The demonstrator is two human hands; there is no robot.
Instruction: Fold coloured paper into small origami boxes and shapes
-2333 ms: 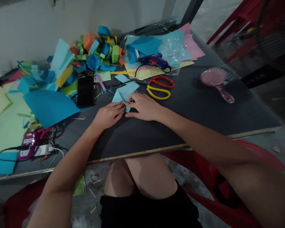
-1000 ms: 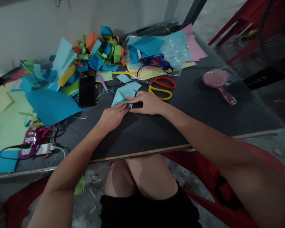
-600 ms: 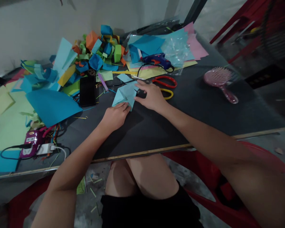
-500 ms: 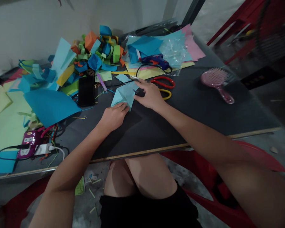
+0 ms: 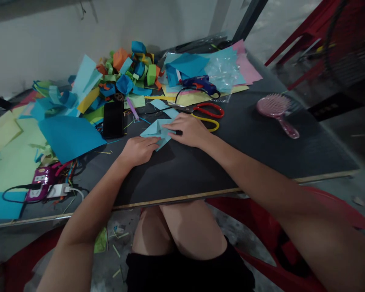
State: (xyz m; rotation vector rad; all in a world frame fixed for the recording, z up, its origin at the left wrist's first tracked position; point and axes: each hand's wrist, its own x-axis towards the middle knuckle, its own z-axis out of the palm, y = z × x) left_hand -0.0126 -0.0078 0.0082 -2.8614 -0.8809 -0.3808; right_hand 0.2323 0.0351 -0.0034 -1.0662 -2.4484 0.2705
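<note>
Between my hands lies a light blue folded sheet of paper (image 5: 156, 128) with a creased flap raised on top. The fingers of my left hand (image 5: 141, 151) press its lower left edge against the table. From the right, my right hand (image 5: 188, 130) pinches the paper's right side, thumb and fingertips on it. A pair of scissors (image 5: 208, 108) with one red and one yellow handle loop lies just beyond my right hand, partly hidden by it. A light blue paper scrap (image 5: 164, 108) rests behind the folded sheet.
A black phone (image 5: 113, 119), a purple stick (image 5: 133, 108) and a blue glue gun (image 5: 200, 85) lie farther back. Colourful paper pieces (image 5: 124, 83) are heaped by the wall. A pink hairbrush (image 5: 275, 108) sits right; a purple plug adapter (image 5: 40, 184) with cables sits left.
My right hand's fingertips have moved from the paper's right edge further over it. The folded sheet has shifted and its flap stands differently. My left hand has slid slightly left. The view has tilted a little.
</note>
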